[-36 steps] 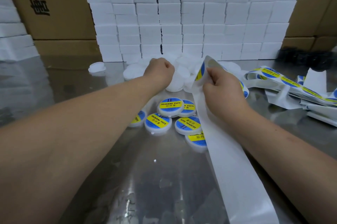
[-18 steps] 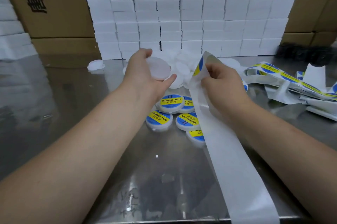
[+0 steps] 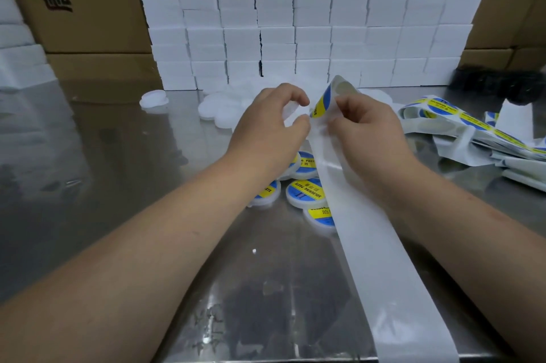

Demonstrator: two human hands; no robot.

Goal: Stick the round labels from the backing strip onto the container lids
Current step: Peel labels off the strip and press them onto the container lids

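The left hand (image 3: pixel 267 132) has brought a blank lid (image 3: pixel 291 111) up to the label (image 3: pixel 323 101) that the right hand (image 3: pixel 366 129) is peeling.
A second ago the left hand was down in the pile of blank lids (image 3: pixel 218 107) beyond the labelled lids (image 3: pixel 304 192). Now its curled fingers hold one lid above that group, just beside the half-lifted label. The right hand pinches the backing strip (image 3: pixel 372 232) at its fold there. Sticking should come next.

Label (image 3: pixel 323 102) (blue-yellow) curls off strip (image 3: pixel 369 244) beside white lid (image 3: pixel 291 111).
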